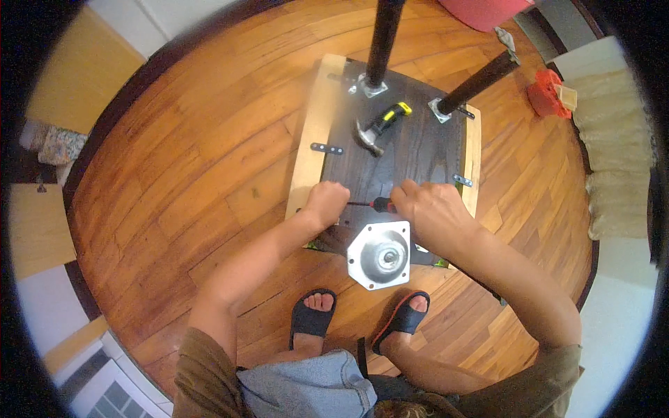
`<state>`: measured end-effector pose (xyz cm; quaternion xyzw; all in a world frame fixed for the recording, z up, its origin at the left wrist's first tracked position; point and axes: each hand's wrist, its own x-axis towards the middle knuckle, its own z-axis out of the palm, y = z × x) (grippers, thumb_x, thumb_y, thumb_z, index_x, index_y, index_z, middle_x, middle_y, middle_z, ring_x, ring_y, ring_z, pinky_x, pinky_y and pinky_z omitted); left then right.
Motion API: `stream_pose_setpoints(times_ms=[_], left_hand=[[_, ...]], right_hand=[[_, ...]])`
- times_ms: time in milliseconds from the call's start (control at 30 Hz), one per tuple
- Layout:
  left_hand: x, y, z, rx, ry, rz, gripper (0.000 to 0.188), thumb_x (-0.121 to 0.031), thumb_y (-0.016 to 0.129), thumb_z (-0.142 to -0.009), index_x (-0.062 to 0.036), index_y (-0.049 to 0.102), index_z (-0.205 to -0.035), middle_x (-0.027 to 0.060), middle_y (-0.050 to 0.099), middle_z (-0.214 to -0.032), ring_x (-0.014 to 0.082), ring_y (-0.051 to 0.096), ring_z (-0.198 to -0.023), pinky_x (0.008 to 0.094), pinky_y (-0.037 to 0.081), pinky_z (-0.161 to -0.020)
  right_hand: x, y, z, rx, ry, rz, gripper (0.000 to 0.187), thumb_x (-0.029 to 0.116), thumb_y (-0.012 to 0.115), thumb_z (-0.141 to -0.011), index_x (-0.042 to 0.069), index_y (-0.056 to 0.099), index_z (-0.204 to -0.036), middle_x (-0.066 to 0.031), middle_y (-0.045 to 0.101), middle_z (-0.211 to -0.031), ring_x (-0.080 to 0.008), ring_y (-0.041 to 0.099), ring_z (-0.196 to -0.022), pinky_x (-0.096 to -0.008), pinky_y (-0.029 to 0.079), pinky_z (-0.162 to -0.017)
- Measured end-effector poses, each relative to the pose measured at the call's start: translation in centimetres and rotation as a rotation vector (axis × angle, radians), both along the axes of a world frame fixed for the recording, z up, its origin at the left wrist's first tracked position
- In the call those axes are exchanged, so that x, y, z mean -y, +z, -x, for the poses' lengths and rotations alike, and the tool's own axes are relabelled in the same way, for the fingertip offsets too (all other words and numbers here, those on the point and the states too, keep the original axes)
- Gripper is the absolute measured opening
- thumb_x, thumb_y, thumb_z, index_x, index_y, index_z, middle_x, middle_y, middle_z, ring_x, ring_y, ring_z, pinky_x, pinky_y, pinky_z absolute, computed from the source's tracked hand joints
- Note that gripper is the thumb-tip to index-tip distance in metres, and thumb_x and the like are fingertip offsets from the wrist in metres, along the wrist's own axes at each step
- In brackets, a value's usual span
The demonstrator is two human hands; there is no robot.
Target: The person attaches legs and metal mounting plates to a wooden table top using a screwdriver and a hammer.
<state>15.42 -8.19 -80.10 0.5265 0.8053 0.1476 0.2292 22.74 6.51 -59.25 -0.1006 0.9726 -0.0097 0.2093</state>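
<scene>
My right hand (433, 209) is closed around the red-and-black handle of a screwdriver (382, 204). Its thin shaft points left toward my left hand (327, 203), which is curled closed by the shaft's end; what its fingers hold is hidden. Both hands are over the near part of an upturned dark tabletop (362, 177) with pale wooden edges. Just below the screwdriver, nearer to me, is a silver metal plate (380, 268) with cut corners, screw holes and a domed middle; its support is hidden.
A claw hammer (380, 129) with a black-and-yellow handle lies on the tabletop. Two dark legs (385, 42) (481, 82) rise from metal plates at its far end. Small black brackets (327, 149) (462, 180) bridge the side edges. A red container (547, 95) stands at the right on the wooden floor.
</scene>
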Motion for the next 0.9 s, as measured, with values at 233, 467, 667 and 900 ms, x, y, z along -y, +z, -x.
stream_pose_setpoints(times_ms=[233, 467, 667, 900], left_hand=[[-1.5, 0.6, -0.6, -0.114, -0.072, 0.159, 0.014, -0.013, 0.073, -0.062, -0.0059, 0.07, -0.073, 0.0136, 0.067, -0.077, 0.0271, 0.067, -0.075, 0.0346, 0.054, -0.065], [-0.3, 0.0, 1.0, -0.132, -0.217, 0.369, 0.017, -0.02, 0.06, -0.074, -0.0075, 0.071, -0.077, 0.0127, 0.068, -0.082, 0.0289, 0.066, -0.079, 0.0397, 0.053, -0.067], [-1.1, 0.6, 1.0, -0.016, -0.136, 0.385, 0.023, -0.021, 0.051, -0.078, -0.0054, 0.068, -0.076, 0.016, 0.066, -0.079, 0.0333, 0.065, -0.076, 0.0435, 0.051, -0.067], [5.6, -1.7, 0.9, 0.306, 0.432, 0.269, 0.022, -0.019, 0.047, -0.086, -0.0041, 0.056, -0.073, 0.0175, 0.061, -0.065, 0.0326, 0.06, -0.06, 0.0424, 0.049, -0.056]], right_hand=[[-4.8, 8.2, -4.0, -0.104, -0.319, -0.086, 0.022, 0.013, 0.064, -0.074, 0.004, 0.055, -0.092, -0.0129, 0.052, -0.09, -0.03, 0.06, -0.078, -0.0393, 0.049, -0.063], [-12.1, 6.0, -18.4, 0.026, -1.411, 0.294, 0.023, 0.013, 0.064, -0.078, 0.002, 0.053, -0.095, -0.0128, 0.057, -0.08, -0.0269, 0.059, -0.076, -0.037, 0.046, -0.065], [-11.3, -13.4, -32.3, -0.278, -1.817, 0.722, 0.019, 0.012, 0.061, -0.081, 0.004, 0.048, -0.091, -0.0069, 0.056, -0.077, -0.0172, 0.055, -0.068, -0.032, 0.046, -0.059], [-5.5, -18.2, -27.8, -0.551, -1.537, 0.073, 0.037, 0.022, 0.072, -0.074, 0.002, 0.043, -0.088, -0.0163, 0.039, -0.094, -0.0257, 0.047, -0.07, -0.038, 0.043, -0.061]])
